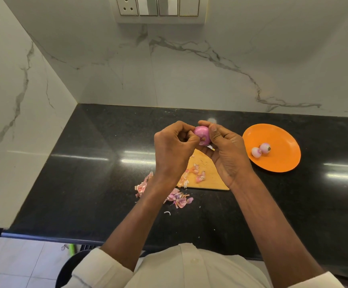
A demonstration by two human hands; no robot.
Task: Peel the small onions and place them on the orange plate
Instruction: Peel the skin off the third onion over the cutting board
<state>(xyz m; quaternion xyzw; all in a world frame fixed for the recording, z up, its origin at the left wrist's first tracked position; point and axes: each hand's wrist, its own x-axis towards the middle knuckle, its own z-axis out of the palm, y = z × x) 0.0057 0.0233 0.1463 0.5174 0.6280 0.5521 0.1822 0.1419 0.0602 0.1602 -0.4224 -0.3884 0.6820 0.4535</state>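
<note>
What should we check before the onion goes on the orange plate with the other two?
1. Onion held in both hands: ok, left hand and right hand both pinch it.
2. Onion fully peeled: cannot tell, fingers hide part of it.
3. Room on the orange plate: ok, only two peeled onions sit on it.
4. Plate close by: ok, it lies just right of the right hand.
5. Loose skins kept off the plate: ok, they lie on the cutting board and counter.
</note>
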